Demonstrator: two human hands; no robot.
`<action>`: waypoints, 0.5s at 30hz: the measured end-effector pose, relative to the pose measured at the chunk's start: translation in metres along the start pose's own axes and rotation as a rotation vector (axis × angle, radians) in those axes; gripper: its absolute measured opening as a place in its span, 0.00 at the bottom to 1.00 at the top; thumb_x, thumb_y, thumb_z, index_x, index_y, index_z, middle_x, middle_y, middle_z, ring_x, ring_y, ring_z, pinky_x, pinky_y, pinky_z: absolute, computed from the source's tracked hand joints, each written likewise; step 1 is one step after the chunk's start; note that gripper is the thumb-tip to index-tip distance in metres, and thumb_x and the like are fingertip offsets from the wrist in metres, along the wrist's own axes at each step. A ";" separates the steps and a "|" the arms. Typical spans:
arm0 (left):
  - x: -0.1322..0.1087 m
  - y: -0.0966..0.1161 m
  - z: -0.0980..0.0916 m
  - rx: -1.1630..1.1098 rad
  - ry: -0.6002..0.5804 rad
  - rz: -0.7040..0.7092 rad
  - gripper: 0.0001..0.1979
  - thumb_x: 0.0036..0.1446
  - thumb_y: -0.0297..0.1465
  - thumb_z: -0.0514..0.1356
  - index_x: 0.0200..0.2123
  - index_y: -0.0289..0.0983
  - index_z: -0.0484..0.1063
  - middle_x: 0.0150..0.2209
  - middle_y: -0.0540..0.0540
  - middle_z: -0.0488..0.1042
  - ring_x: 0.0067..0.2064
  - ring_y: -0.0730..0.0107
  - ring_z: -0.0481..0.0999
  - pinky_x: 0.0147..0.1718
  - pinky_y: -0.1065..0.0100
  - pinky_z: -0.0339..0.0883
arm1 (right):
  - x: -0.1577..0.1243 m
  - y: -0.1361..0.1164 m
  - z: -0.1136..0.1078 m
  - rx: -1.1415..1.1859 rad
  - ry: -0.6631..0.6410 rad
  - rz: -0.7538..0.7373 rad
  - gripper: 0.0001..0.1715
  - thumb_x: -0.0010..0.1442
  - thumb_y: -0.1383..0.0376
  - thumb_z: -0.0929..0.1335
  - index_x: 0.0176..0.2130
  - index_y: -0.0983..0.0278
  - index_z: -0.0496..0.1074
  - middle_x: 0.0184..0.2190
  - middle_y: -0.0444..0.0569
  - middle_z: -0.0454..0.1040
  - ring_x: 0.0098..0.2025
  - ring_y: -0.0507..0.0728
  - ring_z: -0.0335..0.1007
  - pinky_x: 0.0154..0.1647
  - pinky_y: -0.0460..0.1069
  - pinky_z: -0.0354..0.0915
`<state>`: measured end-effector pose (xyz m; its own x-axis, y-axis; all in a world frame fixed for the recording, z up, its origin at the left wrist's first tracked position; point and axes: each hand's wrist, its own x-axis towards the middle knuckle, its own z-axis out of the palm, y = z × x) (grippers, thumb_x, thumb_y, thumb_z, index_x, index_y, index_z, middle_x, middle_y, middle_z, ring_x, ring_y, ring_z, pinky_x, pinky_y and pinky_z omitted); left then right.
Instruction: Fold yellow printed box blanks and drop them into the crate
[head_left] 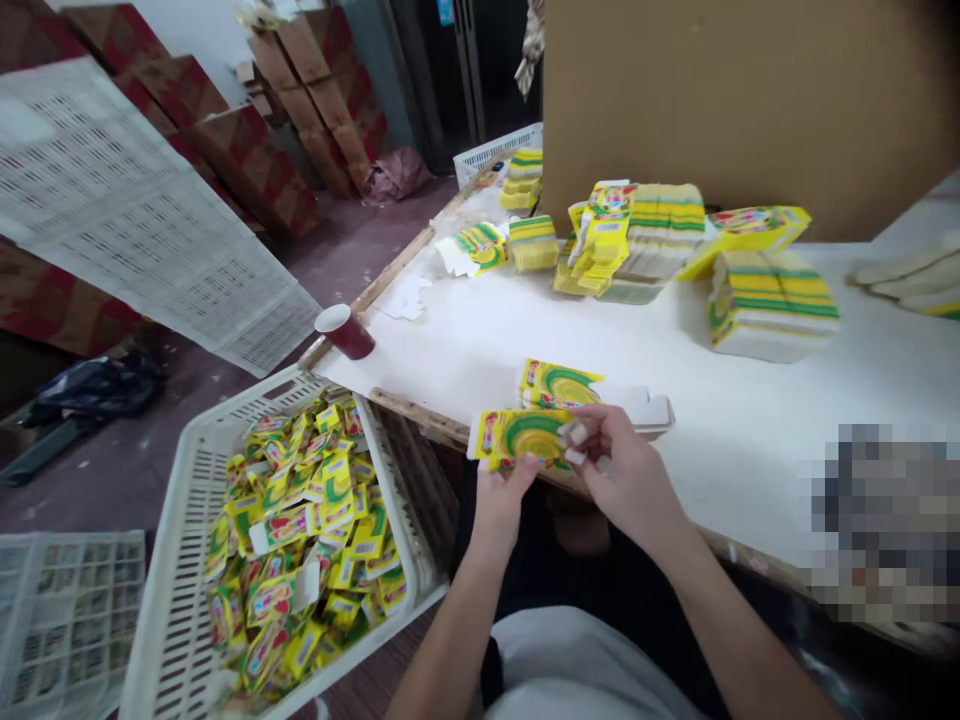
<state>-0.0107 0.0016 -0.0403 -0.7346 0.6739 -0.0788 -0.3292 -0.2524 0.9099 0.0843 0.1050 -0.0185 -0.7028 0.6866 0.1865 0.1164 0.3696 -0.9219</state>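
At the front edge of the table, my left hand (498, 508) is closed on a small yellow and green carton (517, 434), thumb on its near side. My right hand (628, 482) has its fingers pinched at the carton's right end; small white bits, perhaps flaps or finger covers, show at the fingertips. Just behind the carton lies a small pile of flat cartons (556, 382), its white flaps (654, 408) reaching to the right. Down to my left stands a white plastic crate (180, 560) holding many made-up yellow cartons (330, 490).
Bundled flat cartons (776, 300) and further stacks (660, 235) line the back of the white table (465, 350), before a big cardboard sheet (735, 110). A red paper cup (351, 335) stands at the left corner. Brown boxes (247, 180) are piled behind; a pixelated patch covers the right.
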 end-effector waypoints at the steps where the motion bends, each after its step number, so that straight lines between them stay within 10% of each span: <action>1: 0.000 -0.001 0.006 -0.074 0.033 -0.013 0.22 0.53 0.41 0.61 0.49 0.38 0.67 0.48 0.40 0.72 0.50 0.60 0.71 0.52 0.58 0.63 | -0.004 -0.003 0.004 0.032 -0.028 -0.003 0.21 0.52 0.73 0.63 0.46 0.61 0.61 0.33 0.46 0.69 0.33 0.53 0.69 0.37 0.50 0.68; 6: -0.001 0.006 0.019 -0.413 0.179 0.045 0.19 0.55 0.44 0.58 0.46 0.39 0.71 0.45 0.42 0.73 0.47 0.61 0.73 0.48 0.61 0.65 | -0.023 -0.010 0.030 0.161 -0.077 -0.007 0.24 0.48 0.79 0.61 0.44 0.60 0.62 0.34 0.45 0.69 0.33 0.52 0.69 0.34 0.47 0.68; 15: 0.000 0.012 0.012 -0.343 0.191 0.288 0.29 0.51 0.56 0.51 0.36 0.36 0.72 0.31 0.44 0.72 0.35 0.61 0.73 0.36 0.62 0.69 | -0.033 -0.019 0.050 0.351 -0.040 0.142 0.20 0.45 0.77 0.63 0.39 0.62 0.63 0.31 0.44 0.67 0.31 0.51 0.65 0.32 0.46 0.65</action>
<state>-0.0080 0.0070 -0.0246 -0.9099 0.4113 0.0541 -0.2491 -0.6460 0.7215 0.0702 0.0443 -0.0241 -0.7246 0.6879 0.0414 -0.0276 0.0310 -0.9991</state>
